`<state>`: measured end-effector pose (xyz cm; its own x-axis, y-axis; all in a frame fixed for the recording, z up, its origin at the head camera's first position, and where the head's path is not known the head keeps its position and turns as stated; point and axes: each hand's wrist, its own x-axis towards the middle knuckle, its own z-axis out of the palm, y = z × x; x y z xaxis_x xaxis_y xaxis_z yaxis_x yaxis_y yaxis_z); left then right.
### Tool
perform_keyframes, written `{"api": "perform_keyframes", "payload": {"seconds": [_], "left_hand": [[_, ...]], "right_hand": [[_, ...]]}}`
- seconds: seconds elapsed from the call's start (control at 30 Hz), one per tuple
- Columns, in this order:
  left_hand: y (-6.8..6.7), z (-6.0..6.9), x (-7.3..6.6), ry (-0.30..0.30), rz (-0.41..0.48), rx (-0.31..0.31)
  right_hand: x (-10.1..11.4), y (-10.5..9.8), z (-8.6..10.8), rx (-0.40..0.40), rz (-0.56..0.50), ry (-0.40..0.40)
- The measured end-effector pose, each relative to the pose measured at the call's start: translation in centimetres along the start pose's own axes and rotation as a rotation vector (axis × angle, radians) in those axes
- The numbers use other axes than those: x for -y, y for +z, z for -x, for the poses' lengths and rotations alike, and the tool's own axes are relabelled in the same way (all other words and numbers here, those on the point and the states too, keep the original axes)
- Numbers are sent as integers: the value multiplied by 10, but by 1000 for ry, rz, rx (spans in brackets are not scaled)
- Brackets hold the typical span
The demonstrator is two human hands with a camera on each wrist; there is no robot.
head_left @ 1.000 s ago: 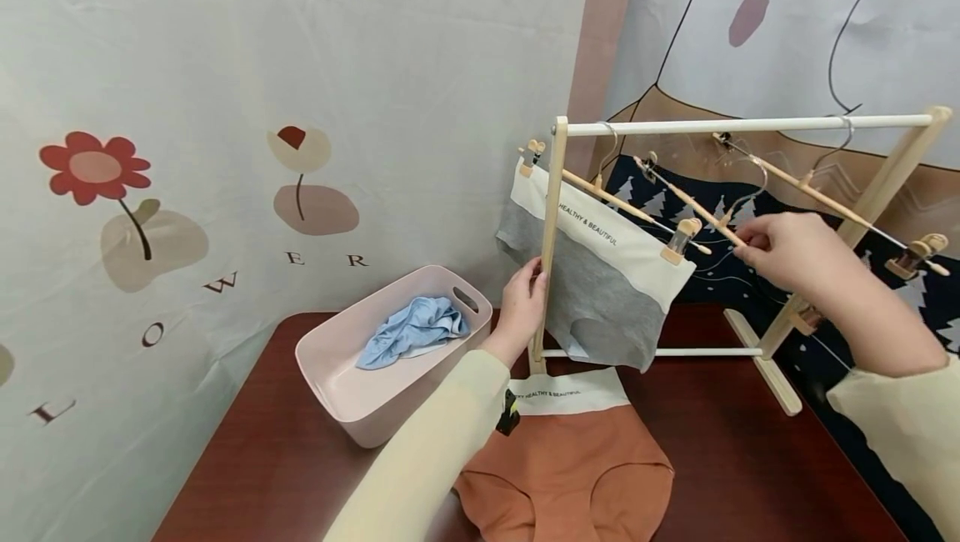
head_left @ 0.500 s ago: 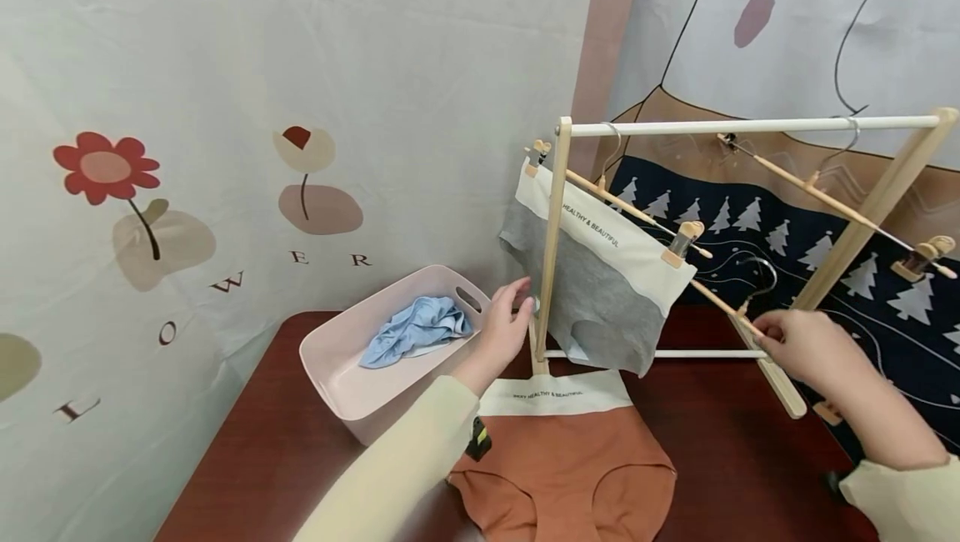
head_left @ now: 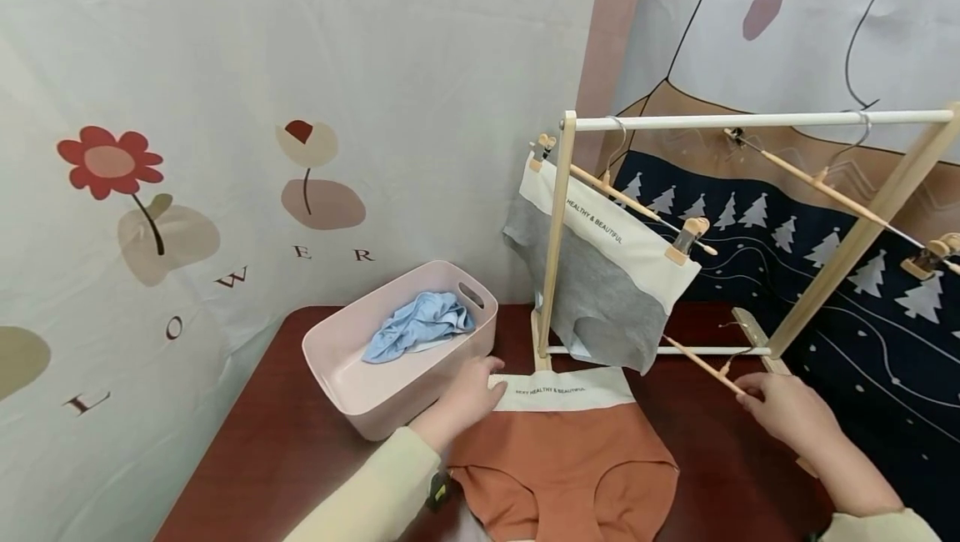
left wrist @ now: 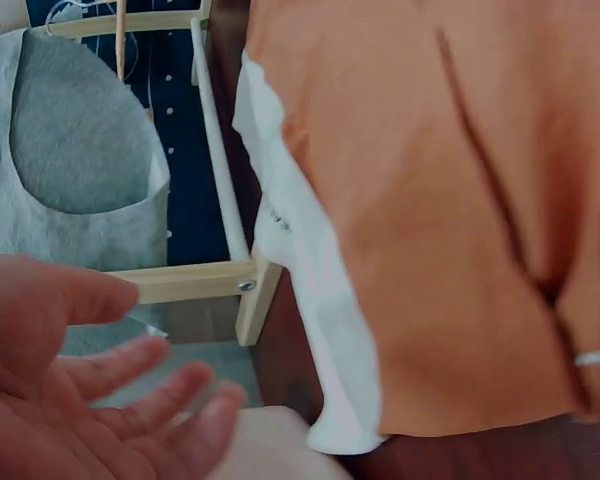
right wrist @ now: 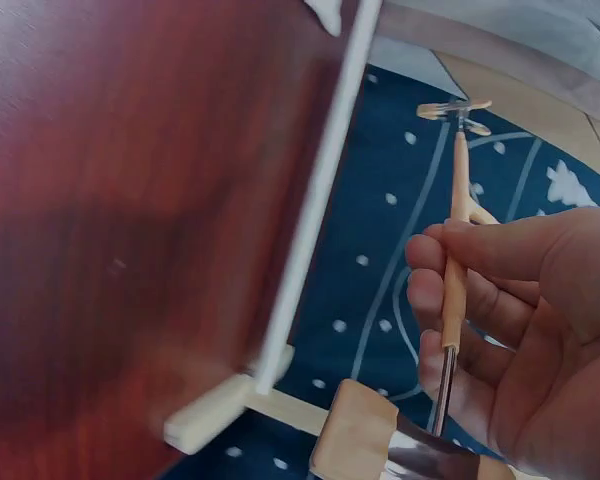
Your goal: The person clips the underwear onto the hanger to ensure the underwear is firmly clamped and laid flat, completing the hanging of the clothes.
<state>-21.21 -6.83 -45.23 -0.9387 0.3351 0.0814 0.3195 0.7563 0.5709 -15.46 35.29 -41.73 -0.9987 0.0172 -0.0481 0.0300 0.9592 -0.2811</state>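
My right hand (head_left: pixel 791 413) grips a wooden clip hanger (head_left: pixel 705 365) by its bar, low at the right of the rack. In the right wrist view, thumb and fingers close round the hanger's bar (right wrist: pixel 454 300), with a large clip (right wrist: pixel 355 432) near the camera. Orange briefs (head_left: pixel 562 442) with a white waistband lie spread on the table. Beside the waistband's left end, my left hand (head_left: pixel 467 396) has loosely extended fingers. The left wrist view shows that hand (left wrist: pixel 90 390) holding nothing; whether it touches the waistband is unclear.
A wood-and-white rack (head_left: pixel 558 242) stands at the right, bearing grey briefs (head_left: pixel 600 292) clipped to one hanger and another hanger (head_left: pixel 825 183) without clothing. Left of it, a pink basket (head_left: pixel 397 413) contains blue cloth (head_left: pixel 420 323). The dark red table (head_left: pixel 255 425) ends near a patterned curtain.
My right hand has taken the hanger from under the rack's top bar, downward and slightly right. My left hand has left the rack's post and come down toward the briefs' waistband.
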Motion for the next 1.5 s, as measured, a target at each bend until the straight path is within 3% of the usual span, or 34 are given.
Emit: {"api": "perform_keyframes", "payload": {"seconds": [0.2, 0.33, 0.5, 0.57, 0.77, 0.93, 1.1, 1.33, 1.4, 1.5], "left_hand": [[6, 18, 14, -117, -69, 40], [6, 27, 19, -169, -57, 25], [6, 34, 26, -156, -11, -6], [7, 34, 30, -150, 10, -24], [17, 29, 48, -229, 70, -83], [24, 24, 56, -293, 128, -163], [30, 21, 59, -331, 154, -222], [34, 20, 63, -336, 159, -269], [34, 21, 64, -340, 165, -266], [34, 21, 66, -340, 169, -266]], "right_hand": [[5, 21, 3, 11, -41, -56], [9, 27, 3, 76, -68, -47], [14, 35, 3, 186, -145, -32], [15, 39, 2, 215, -202, -61], [24, 57, -2, 258, -306, -273], [46, 73, -11, 259, -338, -469], [74, 92, -25, 231, -329, -562], [107, 108, -45, 144, -297, -538], [115, 110, -51, 123, -277, -505], [125, 114, -59, 79, -209, -394]]}}
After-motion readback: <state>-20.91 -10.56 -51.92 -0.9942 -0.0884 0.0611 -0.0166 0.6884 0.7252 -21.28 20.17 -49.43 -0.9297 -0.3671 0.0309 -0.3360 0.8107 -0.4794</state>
